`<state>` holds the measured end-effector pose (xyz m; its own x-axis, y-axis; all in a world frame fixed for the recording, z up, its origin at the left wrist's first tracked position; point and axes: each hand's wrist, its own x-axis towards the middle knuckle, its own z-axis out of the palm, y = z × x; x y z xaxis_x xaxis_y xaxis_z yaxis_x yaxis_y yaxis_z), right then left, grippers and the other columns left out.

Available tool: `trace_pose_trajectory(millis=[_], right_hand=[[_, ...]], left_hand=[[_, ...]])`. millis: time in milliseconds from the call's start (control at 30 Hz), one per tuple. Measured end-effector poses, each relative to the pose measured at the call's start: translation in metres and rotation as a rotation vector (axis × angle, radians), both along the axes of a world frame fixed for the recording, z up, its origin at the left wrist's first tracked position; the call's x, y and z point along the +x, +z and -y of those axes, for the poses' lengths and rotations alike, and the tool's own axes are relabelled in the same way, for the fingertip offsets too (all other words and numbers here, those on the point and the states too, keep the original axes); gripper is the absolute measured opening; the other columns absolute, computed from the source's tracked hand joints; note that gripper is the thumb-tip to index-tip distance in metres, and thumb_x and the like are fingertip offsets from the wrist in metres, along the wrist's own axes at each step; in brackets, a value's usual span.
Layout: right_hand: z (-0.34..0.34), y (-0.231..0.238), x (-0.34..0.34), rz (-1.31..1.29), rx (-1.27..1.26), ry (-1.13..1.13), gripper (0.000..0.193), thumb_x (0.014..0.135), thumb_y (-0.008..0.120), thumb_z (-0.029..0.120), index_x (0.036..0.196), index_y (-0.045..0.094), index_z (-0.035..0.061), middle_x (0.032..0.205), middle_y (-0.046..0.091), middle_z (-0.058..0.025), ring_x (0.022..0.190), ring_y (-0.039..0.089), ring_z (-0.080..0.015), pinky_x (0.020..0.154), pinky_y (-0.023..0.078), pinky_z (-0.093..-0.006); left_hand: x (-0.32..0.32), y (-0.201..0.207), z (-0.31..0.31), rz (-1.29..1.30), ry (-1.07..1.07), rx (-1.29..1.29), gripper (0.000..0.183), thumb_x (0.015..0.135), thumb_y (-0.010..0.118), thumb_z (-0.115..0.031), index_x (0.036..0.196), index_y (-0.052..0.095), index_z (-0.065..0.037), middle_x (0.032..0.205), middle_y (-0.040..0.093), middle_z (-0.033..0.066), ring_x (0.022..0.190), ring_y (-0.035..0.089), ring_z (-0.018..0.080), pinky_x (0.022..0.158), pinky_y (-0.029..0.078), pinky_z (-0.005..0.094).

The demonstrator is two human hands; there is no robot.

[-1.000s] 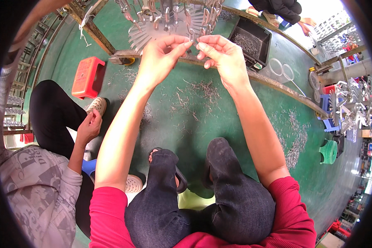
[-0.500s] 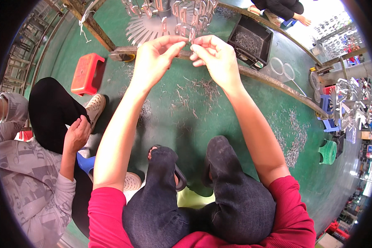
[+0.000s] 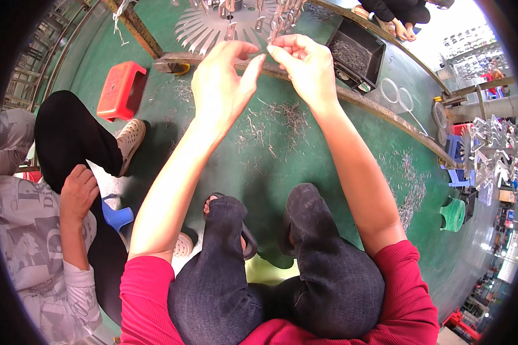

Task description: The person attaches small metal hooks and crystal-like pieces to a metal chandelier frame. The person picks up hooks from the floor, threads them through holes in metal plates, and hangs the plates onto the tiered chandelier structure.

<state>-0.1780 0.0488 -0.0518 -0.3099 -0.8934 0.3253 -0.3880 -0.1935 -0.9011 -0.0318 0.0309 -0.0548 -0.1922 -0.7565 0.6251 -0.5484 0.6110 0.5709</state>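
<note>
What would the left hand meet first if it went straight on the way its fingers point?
Likely the right hand, across a small gap from the left hand, though depth is unclear.

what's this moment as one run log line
left hand: open, thumb and index parted | right hand: at hanging metal link, grip unclear | around: toothed metal disc, red stool, black crate
</note>
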Motion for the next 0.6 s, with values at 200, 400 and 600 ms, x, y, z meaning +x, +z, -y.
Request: trace_pose_trajectory(millis=[200,400,600], right_hand=[[-0.006,0.000,-0.002,-0.070,-0.003,0.084,0.017,0.075,0.065,0.011,0.089,0.067,0.0016,0.069,0.064,-0.0017,0.061,0.057,-0.0058,0.054,0.045,-0.0211],[-0.012,0.006,0.003,0.279,0.021,0.145,0.017,0.082,0.060,0.010,0.095,0.062,-0.0013,0.078,0.062,-0.0025,0.065,0.057,-0.0084,0.051,0.042,-0.0189],[-0.055,-0.113,-0.024,0.355,0.369,0.253,0.011,0.083,0.059,0.009,0.089,0.060,0.0005,0.081,0.065,-0.0046,0.066,0.063,-0.0130,0.053,0.046,-0.0223]], left_hand=[[-0.007,0.013,0.002,-0.085,-0.016,-0.054,0.027,0.072,0.074,-0.023,0.094,0.069,-0.008,0.074,0.062,0.0025,0.054,0.044,0.0074,0.051,0.040,0.0220],[-0.012,0.022,-0.001,-0.337,-0.132,0.115,0.016,0.073,0.073,-0.011,0.082,0.068,0.000,0.069,0.063,0.0042,0.059,0.053,0.0089,0.056,0.043,0.0229],[-0.006,0.027,0.003,-0.313,-0.186,0.230,0.016,0.073,0.073,-0.012,0.083,0.069,0.000,0.064,0.061,0.0009,0.055,0.047,0.0043,0.052,0.039,0.0198]])
